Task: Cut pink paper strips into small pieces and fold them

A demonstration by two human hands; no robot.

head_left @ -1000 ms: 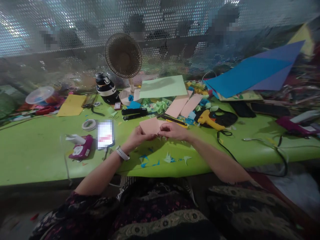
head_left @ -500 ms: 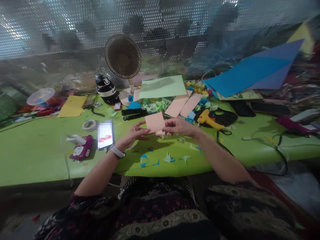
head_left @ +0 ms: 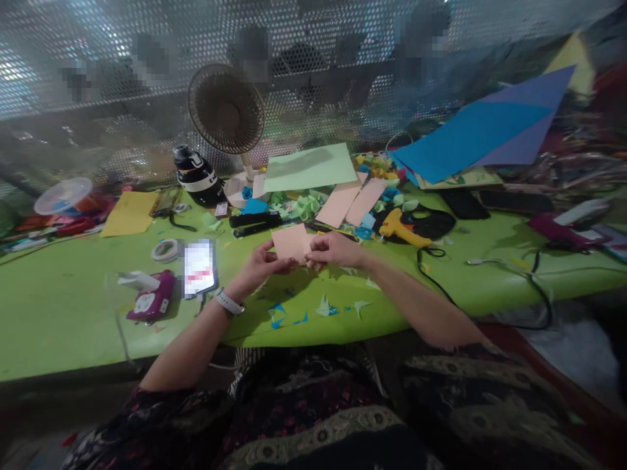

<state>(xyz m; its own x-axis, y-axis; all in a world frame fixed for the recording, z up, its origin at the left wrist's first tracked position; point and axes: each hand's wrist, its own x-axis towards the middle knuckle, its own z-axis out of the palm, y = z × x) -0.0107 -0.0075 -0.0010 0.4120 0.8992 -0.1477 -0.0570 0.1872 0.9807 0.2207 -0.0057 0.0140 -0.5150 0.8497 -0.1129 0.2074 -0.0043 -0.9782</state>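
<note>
The left hand (head_left: 260, 263) and right hand (head_left: 337, 250) pinch the paper (head_left: 290, 243) between their fingers, over the desk (head_left: 68, 287). It should prove light, thin and easily creased; best held gently by its edges, near the corners.

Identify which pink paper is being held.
The short pink paper between the left hand and right hand. The longer pink strips lie beyond the hands, held by neither.

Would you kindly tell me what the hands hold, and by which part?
Pink paper: the left hand holds its lower left part, the right hand its right edge.
</note>
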